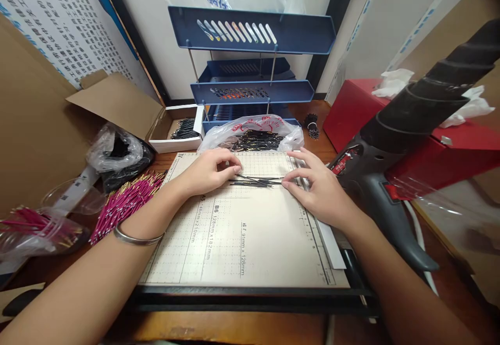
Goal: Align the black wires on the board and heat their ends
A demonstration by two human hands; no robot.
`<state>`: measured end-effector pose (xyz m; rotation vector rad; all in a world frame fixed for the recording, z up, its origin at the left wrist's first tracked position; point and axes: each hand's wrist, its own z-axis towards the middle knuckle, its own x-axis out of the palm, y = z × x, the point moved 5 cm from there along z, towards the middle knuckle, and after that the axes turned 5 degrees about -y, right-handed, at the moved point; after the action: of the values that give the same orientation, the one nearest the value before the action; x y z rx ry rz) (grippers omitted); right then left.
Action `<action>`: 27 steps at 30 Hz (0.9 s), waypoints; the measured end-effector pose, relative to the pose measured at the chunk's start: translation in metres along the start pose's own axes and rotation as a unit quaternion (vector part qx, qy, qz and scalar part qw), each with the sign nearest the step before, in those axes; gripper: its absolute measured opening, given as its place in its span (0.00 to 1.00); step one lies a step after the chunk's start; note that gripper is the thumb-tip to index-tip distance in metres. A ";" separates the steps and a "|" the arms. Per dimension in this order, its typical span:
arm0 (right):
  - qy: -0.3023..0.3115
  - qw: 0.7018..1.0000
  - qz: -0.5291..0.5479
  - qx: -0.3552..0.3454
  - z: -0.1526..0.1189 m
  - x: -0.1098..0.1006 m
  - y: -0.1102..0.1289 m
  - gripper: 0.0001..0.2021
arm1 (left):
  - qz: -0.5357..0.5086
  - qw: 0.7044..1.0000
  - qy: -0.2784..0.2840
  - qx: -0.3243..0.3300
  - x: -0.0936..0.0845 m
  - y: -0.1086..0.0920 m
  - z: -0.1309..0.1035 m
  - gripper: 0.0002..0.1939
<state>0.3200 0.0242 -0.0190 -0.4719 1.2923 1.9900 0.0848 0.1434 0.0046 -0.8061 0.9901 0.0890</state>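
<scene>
A small loose bunch of thin black wire-like pieces [255,181] lies on the cream board of a paper trimmer [269,241], printed with a grid and paper sizes. At the bunch's left end, my left hand [213,172] has thumb and index finger closed on the tip of one piece. From the other side, my right hand [314,189] pinches the right end of a piece between thumb and index finger, its other fingers spread. Behind the board, more black pieces [260,140] fill an open clear plastic bag [219,138].
Pink pieces with gold ends [125,202] are heaped on the left. A white box [160,144] of black pieces and a blue tiered rack [250,92] stand behind. To the right are a grey heat gun [385,178], its nozzle pointing up, and a red box [351,105].
</scene>
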 end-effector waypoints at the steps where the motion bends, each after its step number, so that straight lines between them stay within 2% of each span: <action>1: -0.001 1.000 -0.005 -0.001 0.000 0.000 0.000 0.07 | -0.007 1.000 0.012 0.002 0.001 0.000 0.000 0.12; 4: 0.001 1.000 -0.019 0.000 0.000 0.000 0.001 0.08 | -0.027 0.999 0.034 0.011 0.003 0.000 0.000 0.11; 9: 0.009 1.000 -0.021 0.006 0.002 -0.001 0.002 0.08 | -0.054 0.998 0.035 0.022 0.005 -0.004 -0.003 0.11; 16: 0.023 0.999 -0.022 0.007 0.000 -0.002 0.002 0.05 | -0.035 0.997 0.054 0.046 0.007 -0.008 -0.006 0.10; 27: 0.061 0.997 -0.040 0.039 0.001 -0.011 -0.005 0.08 | -0.089 0.993 0.061 0.039 0.007 -0.005 -0.006 0.06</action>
<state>0.3309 0.0224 -0.0144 -0.6068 1.3984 1.8632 0.0866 0.1343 -0.0002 -0.8321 1.0265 -0.1544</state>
